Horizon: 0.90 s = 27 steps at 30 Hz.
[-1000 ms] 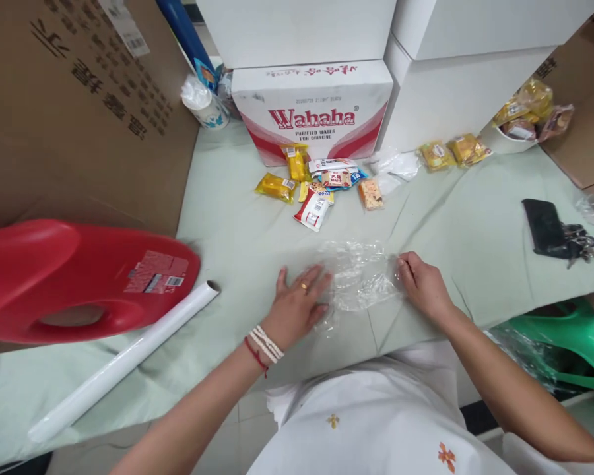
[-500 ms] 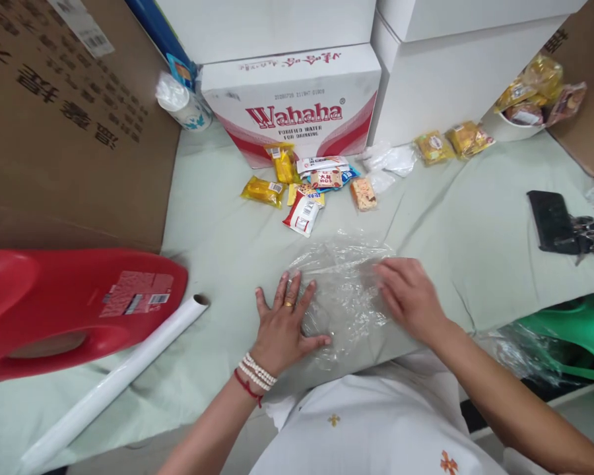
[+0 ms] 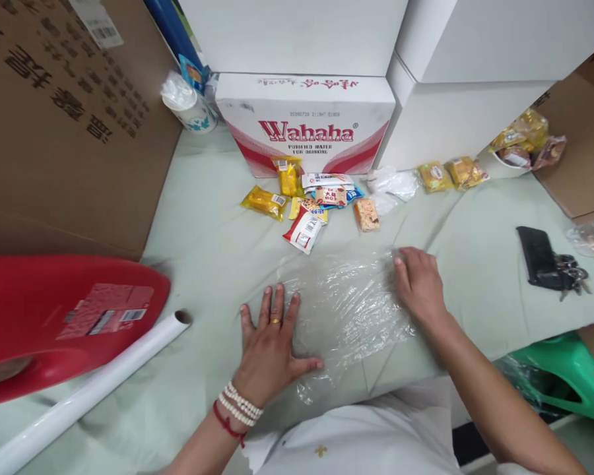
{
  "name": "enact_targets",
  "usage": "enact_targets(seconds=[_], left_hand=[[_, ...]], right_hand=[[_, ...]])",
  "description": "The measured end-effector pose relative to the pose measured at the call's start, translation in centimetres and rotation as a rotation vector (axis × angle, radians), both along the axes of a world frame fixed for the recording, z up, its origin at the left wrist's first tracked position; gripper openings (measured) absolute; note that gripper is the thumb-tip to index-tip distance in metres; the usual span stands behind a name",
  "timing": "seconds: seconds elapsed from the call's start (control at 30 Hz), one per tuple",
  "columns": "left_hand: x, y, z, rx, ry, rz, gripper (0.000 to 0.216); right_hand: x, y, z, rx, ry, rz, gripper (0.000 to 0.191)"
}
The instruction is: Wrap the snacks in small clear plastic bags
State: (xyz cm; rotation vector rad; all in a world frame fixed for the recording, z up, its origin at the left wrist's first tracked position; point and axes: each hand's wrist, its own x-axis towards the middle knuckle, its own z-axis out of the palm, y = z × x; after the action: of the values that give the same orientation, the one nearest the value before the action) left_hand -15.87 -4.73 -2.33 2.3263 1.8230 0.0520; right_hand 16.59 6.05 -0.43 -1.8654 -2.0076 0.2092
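A clear plastic film (image 3: 349,316), wrinkled and shiny, lies spread over the green cloth before me. My left hand (image 3: 272,349) presses flat on its left side, fingers spread wide and thumb pointing right. At the film's right edge, my right hand (image 3: 423,284) has its fingers curled in and closed on the plastic. Just beyond the film are several wrapped snacks: a red-and-white packet (image 3: 304,229), yellow packets (image 3: 264,202) and a pinkish nougat-like piece (image 3: 366,215).
A Wahaha water carton (image 3: 307,122) stands at the back beside white boxes (image 3: 450,125). On the left are a red jug (image 3: 74,316), a white roll (image 3: 94,396) and a brown carton (image 3: 64,165). A black pouch with keys (image 3: 544,258) lies right. Below it is a green plastic container (image 3: 569,376).
The film is spread wider and flatter. My right hand has moved right with its edge, while my left hand stays spread on the film. The camera view has shifted.
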Motion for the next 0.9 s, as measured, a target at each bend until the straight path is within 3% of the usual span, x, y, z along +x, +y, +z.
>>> enact_targets(seconds=[0.07, 0.2, 0.33, 0.43, 0.5, 0.57, 0.63, 0.77, 0.9], left_hand=[[0.1, 0.1, 0.0, -0.009, 0.014, 0.002, 0.128], [0.4, 0.3, 0.2, -0.061, 0.043, 0.024, 0.136], [0.6, 0.3, 0.3, -0.096, 0.025, 0.061, 0.14], [0.5, 0.2, 0.2, -0.095, -0.02, 0.076, 0.141], [0.5, 0.2, 0.1, -0.099, -0.052, 0.078, 0.142], [0.4, 0.2, 0.0, -0.105, -0.077, 0.082, 0.144], [0.4, 0.1, -0.1, -0.103, -0.088, 0.088, 0.146], [0.4, 0.1, -0.5, -0.069, -0.103, 0.105, 0.147], [-0.4, -0.4, -0.8, 0.02, -0.149, 0.153, 0.142]], right_hand=[[-1.3, 3.2, 1.1, -0.018, -0.012, -0.097, 0.058], [-4.9, 10.7, 1.5, -0.174, -0.115, -0.129, 0.067], [-5.1, 13.3, 1.6, -0.168, -0.184, -0.057, 0.045], [-2.9, 10.9, 3.4, 0.049, -0.138, 0.009, 0.041], [-1.8, 8.0, 5.2, 0.192, -0.06, 0.155, 0.058], [-1.6, 4.8, 6.8, 0.238, 0.023, 0.358, 0.077], [-2.5, 1.8, 7.5, 0.191, 0.081, 0.553, 0.083], [-5.5, -1.5, 5.4, -0.027, 0.037, 0.839, 0.062], [-6.5, -2.5, 2.5, -0.164, -0.053, 0.843, 0.056]])
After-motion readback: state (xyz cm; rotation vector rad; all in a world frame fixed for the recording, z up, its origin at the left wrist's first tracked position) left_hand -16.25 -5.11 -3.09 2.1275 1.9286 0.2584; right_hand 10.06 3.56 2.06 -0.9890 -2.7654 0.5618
